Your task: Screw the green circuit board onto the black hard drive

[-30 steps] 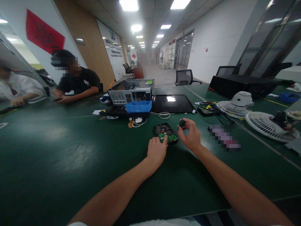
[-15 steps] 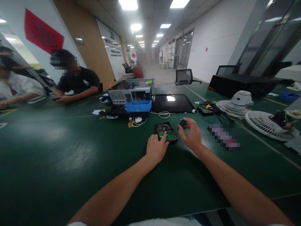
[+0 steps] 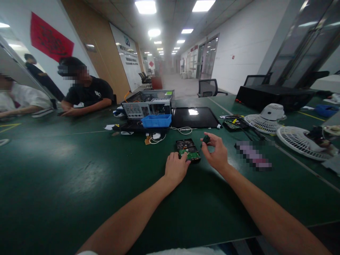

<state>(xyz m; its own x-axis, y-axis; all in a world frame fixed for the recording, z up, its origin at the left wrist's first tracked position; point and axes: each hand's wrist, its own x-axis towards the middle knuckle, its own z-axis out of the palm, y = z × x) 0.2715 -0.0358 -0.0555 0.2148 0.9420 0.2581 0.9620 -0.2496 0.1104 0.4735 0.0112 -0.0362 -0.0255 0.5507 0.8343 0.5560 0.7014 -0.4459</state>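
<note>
A hard drive (image 3: 187, 147) with a green circuit board lies on the green table (image 3: 87, 198) in front of me. My left hand (image 3: 176, 165) rests at its near left edge, fingers apart, thumb and index finger touching the board side. Just right of the drive, my right hand (image 3: 215, 150) pinches a small dark object (image 3: 206, 139) between thumb and fingers, slightly above the table. It looks like the handle of a small tool; its tip is too thin to make out.
Beyond the drive are a blue tray (image 3: 156, 120), an open computer case (image 3: 147, 104), a black panel (image 3: 195, 117) and a white cable (image 3: 183, 129). White fan parts (image 3: 265, 118) and another circuit board (image 3: 235, 123) lie right. People sit at the left.
Both my hands have hardly moved; the right one still pinches the dark object beside the drive. In the far left background, a standing person has shifted and is more upright.
</note>
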